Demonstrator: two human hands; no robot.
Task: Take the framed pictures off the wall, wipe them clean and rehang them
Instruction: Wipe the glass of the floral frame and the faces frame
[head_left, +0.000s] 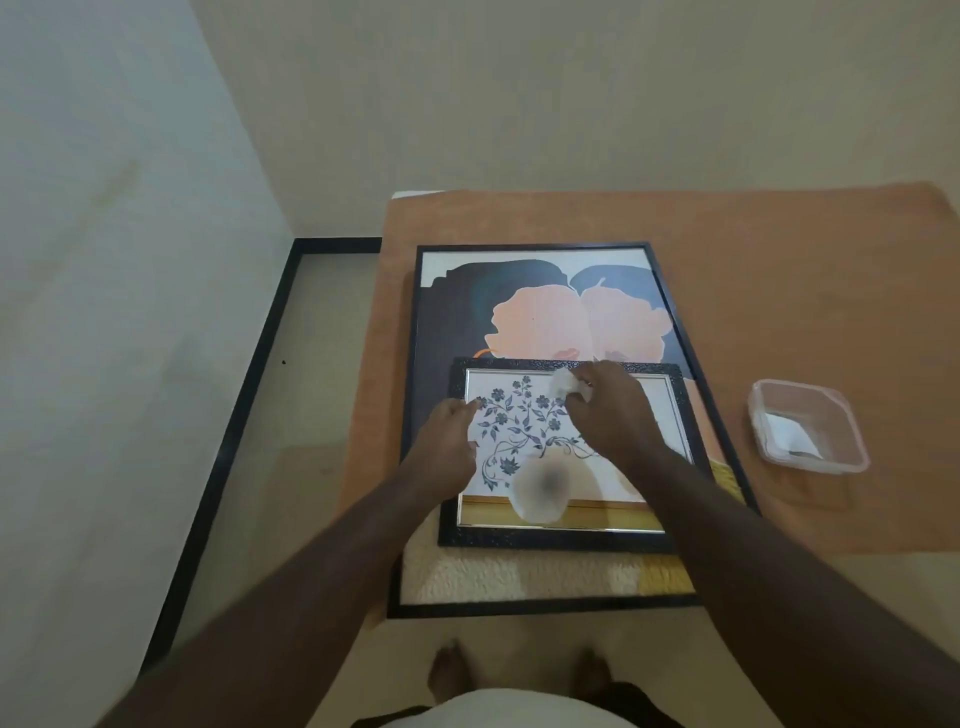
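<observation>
A small framed picture with blue flowers on white and a dark speckled frame lies flat on top of a large black-framed picture showing peach flowers. My right hand grips a crumpled white wipe and presses it on the small picture's glass near its top edge. My left hand rests on the small picture's left side, its fingers touching the glass and frame.
Both pictures lie on a table covered with an orange cloth. A clear plastic tub holding white wipes stands to the right of the frames. A pale wall and a dark floor border are at the left. My feet show below.
</observation>
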